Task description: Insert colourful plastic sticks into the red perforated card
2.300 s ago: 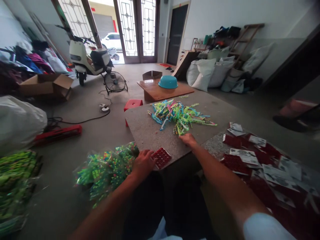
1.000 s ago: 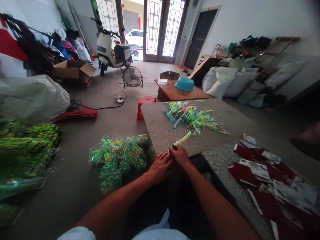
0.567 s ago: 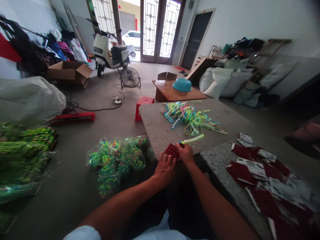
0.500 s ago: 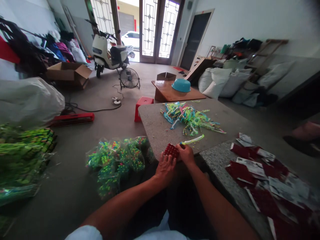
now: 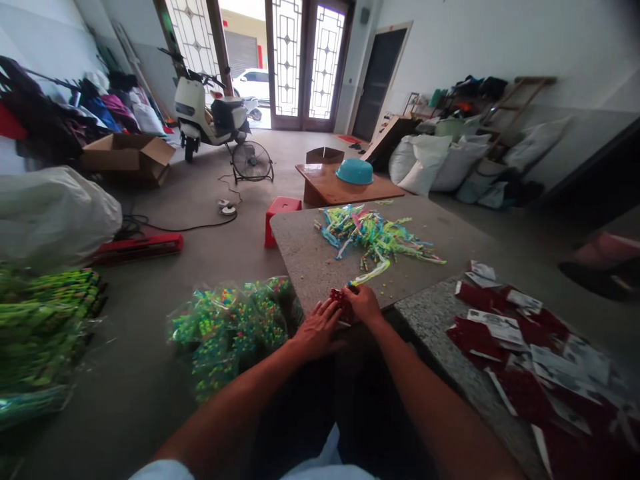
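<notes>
left hand (image 5: 317,330) flat, unclenched on the dark-red dimpled sheet (image 5: 337,294), by the seven-o'clock edge of the grey speckled tabletop (image 5: 320,260) — right hand (image 5: 364,305) clamped on a yellow-ribboned stick (image 5: 371,273) — green-blue ribbon heap (image 5: 373,230) at one o'clock.

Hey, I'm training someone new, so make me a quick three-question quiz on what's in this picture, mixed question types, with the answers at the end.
1. Multiple choice: what is in the person's right hand?
A) a red stool
B) a fan
C) a strand with a yellow-green tail

2. True or false: the left hand is gripping a cardboard box.

3. Fill in the blank: the spread of dark red packets with white paper parts lies to the person's ____.

Key:
1. C
2. False; its fingers rest on a dark red piece near the table edge.
3. right
</notes>
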